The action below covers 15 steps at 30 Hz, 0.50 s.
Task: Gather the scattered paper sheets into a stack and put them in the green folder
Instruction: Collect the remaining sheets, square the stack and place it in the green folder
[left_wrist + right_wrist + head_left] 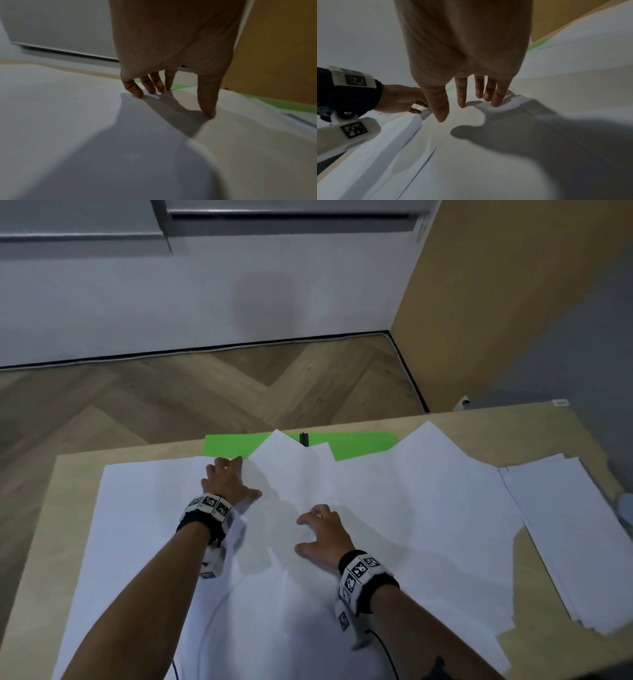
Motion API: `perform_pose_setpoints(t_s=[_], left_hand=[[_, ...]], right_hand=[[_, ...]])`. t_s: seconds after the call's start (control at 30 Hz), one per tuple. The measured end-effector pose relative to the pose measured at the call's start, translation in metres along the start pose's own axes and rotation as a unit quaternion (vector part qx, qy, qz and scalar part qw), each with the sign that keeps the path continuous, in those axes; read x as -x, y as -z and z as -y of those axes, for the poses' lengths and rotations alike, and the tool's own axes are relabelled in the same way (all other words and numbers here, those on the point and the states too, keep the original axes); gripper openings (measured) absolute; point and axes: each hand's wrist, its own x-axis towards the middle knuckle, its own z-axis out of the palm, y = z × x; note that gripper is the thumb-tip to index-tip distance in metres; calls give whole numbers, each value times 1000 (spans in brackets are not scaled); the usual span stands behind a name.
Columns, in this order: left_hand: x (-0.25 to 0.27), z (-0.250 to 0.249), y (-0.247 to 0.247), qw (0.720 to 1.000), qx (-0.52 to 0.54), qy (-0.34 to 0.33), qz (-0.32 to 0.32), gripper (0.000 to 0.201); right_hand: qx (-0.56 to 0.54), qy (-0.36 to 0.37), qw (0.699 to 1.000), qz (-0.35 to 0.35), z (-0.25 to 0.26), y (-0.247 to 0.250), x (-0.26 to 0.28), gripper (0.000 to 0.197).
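Left hand point(226, 481): spread, fingers point(135, 89) nearly straight, tips pressing down on the paper sheets point(394, 508) near their far edge; nothing grasped.
Right hand point(320, 537): spread, fingers point(496, 97) extended, tips resting on the centre sheets, thumb apart; nothing grasped.
Paper sheets: white, many, overlapping at varied angles, covering most of the table point(37, 542); several corners pointing toward the far edge; a squarer pile point(575, 542) at the right end.
Green folder point(359, 445): flat at the far table edge, mostly under the sheets, only a strip showing; dark clip point(303, 438) at mid-strip.
Bare table: narrow margins left, far right and near right.
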Motion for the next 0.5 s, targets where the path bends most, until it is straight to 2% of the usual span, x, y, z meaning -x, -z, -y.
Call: perform_pose_setpoints(t_s=[0.2, 0.4, 0.5], left_hand=[[-13, -7, -2, 997, 67, 32, 21, 68], [-13, -15, 5, 997, 76, -10, 25, 84], [-14, -21, 3, 995, 95, -13, 33, 79]], right_hand=[[-13, 4, 1000, 28, -2, 5, 3, 56], [-33, 2, 999, 34, -3, 4, 7, 59], [-35, 2, 999, 37, -2, 4, 9, 61]])
